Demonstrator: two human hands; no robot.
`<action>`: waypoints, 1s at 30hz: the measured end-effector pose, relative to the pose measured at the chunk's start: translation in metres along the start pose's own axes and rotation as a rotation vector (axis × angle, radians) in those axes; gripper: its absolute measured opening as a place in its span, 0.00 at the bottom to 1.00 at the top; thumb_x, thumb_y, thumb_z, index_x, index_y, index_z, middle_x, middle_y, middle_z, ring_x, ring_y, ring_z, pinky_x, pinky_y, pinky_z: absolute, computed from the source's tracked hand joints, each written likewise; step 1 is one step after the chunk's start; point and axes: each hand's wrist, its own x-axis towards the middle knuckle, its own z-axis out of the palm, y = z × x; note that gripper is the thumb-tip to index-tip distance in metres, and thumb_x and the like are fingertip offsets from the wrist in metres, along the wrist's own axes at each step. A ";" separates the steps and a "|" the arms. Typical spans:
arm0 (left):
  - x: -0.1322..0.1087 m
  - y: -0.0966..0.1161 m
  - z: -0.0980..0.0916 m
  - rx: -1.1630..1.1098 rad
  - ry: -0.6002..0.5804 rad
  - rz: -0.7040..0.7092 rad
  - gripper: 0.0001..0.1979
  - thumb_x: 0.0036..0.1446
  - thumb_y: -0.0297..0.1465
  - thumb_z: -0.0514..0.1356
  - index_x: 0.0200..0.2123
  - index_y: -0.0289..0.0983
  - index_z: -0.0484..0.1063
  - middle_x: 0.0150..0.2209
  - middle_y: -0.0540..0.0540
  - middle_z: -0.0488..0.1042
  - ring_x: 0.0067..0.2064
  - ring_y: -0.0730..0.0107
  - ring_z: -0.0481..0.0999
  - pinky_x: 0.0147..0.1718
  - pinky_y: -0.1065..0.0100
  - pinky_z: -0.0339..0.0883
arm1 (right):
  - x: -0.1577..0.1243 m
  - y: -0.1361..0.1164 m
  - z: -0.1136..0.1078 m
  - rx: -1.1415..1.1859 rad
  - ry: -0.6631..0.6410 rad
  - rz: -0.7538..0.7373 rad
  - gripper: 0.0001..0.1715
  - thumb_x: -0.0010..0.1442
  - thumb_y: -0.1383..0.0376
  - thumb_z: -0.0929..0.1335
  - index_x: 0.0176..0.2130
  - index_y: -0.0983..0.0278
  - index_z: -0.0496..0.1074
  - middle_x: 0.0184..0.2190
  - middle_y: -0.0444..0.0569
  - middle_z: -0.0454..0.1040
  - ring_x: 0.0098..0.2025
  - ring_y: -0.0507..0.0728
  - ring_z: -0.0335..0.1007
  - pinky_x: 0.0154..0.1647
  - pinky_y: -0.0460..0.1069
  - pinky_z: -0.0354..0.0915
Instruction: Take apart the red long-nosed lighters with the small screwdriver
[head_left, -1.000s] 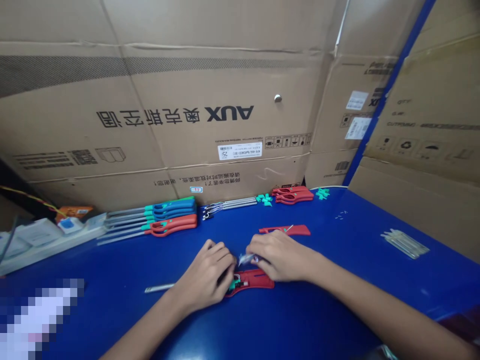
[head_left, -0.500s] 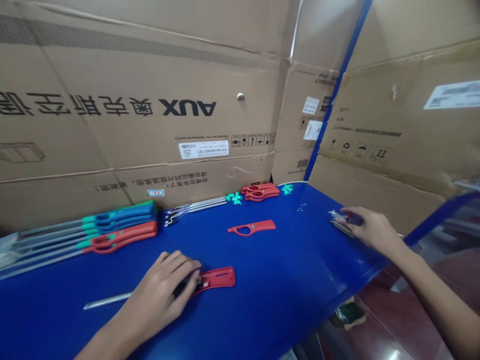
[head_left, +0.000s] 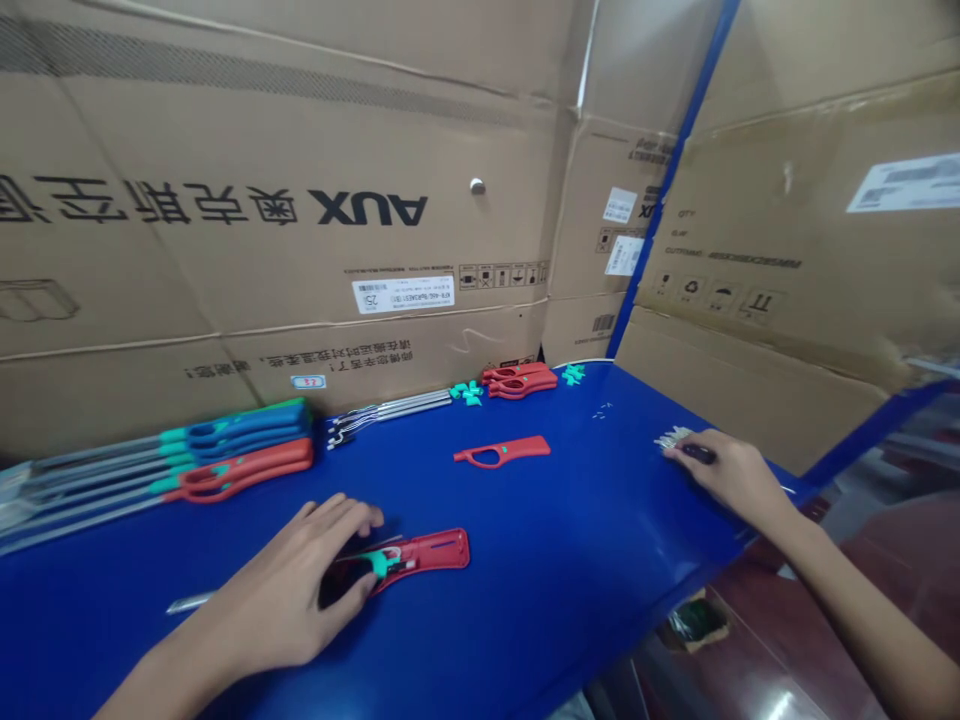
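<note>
My left hand (head_left: pixel 300 580) arches over a red lighter half-shell (head_left: pixel 442 550), fingers and thumb apart. Inside that shell sit a green trigger piece (head_left: pixel 384 565) and small dark and white parts. The lighter's metal tube (head_left: pixel 189 603) sticks out on the left, and its middle is hidden under my hand. Over at the right, my right hand (head_left: pixel 731 475) has a screwdriver (head_left: pixel 699 453) with a dark handle tucked in its grip. Its fingertips touch a small pile of pale, thin pieces (head_left: pixel 673 437), too small to name for certain.
Another red half-shell (head_left: pixel 506 452) lies mid-table. Along the back are red shells (head_left: pixel 521 380), green pieces (head_left: pixel 466 393), metal tubes with wires (head_left: pixel 397 407) and assembled lighters (head_left: pixel 240 470). Cardboard walls (head_left: pixel 300 120) border the blue table (head_left: pixel 570 560).
My left hand has shifted left and its fingers have opened, uncovering the green trigger. My right hand has moved slightly left, and its fingertips are now lower at the pale pieces.
</note>
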 end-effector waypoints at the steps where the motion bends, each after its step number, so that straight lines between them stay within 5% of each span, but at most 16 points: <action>1: 0.000 0.000 -0.004 -0.027 -0.038 -0.011 0.15 0.52 0.33 0.59 0.45 0.43 0.67 0.44 0.47 0.74 0.47 0.59 0.73 0.46 0.62 0.66 | 0.001 -0.009 0.000 0.041 0.024 -0.021 0.20 0.58 0.50 0.63 0.30 0.61 0.75 0.36 0.55 0.79 0.38 0.65 0.76 0.40 0.56 0.68; 3: 0.000 0.003 -0.012 -0.082 -0.122 -0.031 0.14 0.49 0.29 0.58 0.41 0.42 0.67 0.41 0.48 0.73 0.42 0.62 0.74 0.40 0.66 0.68 | 0.002 -0.038 -0.002 0.137 0.017 -0.091 0.19 0.58 0.50 0.64 0.30 0.60 0.75 0.34 0.52 0.79 0.37 0.62 0.75 0.40 0.55 0.68; 6: 0.003 0.009 -0.017 -0.144 -0.174 -0.077 0.11 0.48 0.27 0.58 0.38 0.41 0.67 0.37 0.49 0.72 0.38 0.65 0.73 0.38 0.68 0.67 | 0.002 -0.101 -0.006 0.302 -0.167 -0.288 0.14 0.60 0.55 0.66 0.33 0.60 0.75 0.35 0.49 0.79 0.37 0.58 0.74 0.40 0.51 0.67; 11: 0.006 0.014 -0.014 -0.208 -0.167 -0.118 0.11 0.54 0.31 0.60 0.42 0.40 0.70 0.41 0.46 0.72 0.42 0.63 0.74 0.42 0.65 0.68 | 0.002 -0.216 0.001 0.460 -0.432 -0.655 0.09 0.61 0.62 0.67 0.37 0.62 0.75 0.36 0.48 0.77 0.36 0.54 0.72 0.38 0.47 0.64; 15: 0.008 0.016 -0.011 -0.237 -0.117 -0.083 0.09 0.55 0.31 0.59 0.40 0.39 0.72 0.39 0.46 0.73 0.40 0.63 0.73 0.42 0.65 0.69 | 0.003 -0.272 0.021 0.361 -0.596 -0.897 0.10 0.58 0.59 0.70 0.36 0.63 0.76 0.33 0.49 0.76 0.34 0.55 0.71 0.31 0.47 0.59; 19: 0.009 0.018 -0.006 -0.242 -0.059 -0.066 0.08 0.57 0.30 0.57 0.40 0.39 0.72 0.38 0.45 0.74 0.40 0.63 0.73 0.42 0.64 0.69 | -0.003 -0.284 0.038 0.381 -0.686 -0.923 0.12 0.59 0.57 0.69 0.36 0.63 0.77 0.33 0.49 0.77 0.34 0.56 0.72 0.32 0.47 0.58; 24: 0.010 0.016 0.002 -0.245 -0.030 -0.054 0.08 0.63 0.29 0.53 0.36 0.39 0.73 0.34 0.47 0.75 0.37 0.67 0.74 0.37 0.68 0.68 | -0.014 -0.275 0.046 0.479 -0.649 -0.888 0.10 0.63 0.62 0.66 0.40 0.63 0.76 0.38 0.50 0.76 0.39 0.56 0.71 0.38 0.46 0.60; 30: 0.009 0.013 0.006 -0.059 0.011 0.061 0.14 0.67 0.27 0.47 0.34 0.37 0.70 0.30 0.46 0.74 0.31 0.67 0.72 0.31 0.67 0.64 | -0.017 -0.273 0.041 0.446 -0.595 -0.914 0.10 0.63 0.61 0.65 0.39 0.62 0.74 0.33 0.47 0.73 0.32 0.53 0.68 0.33 0.46 0.59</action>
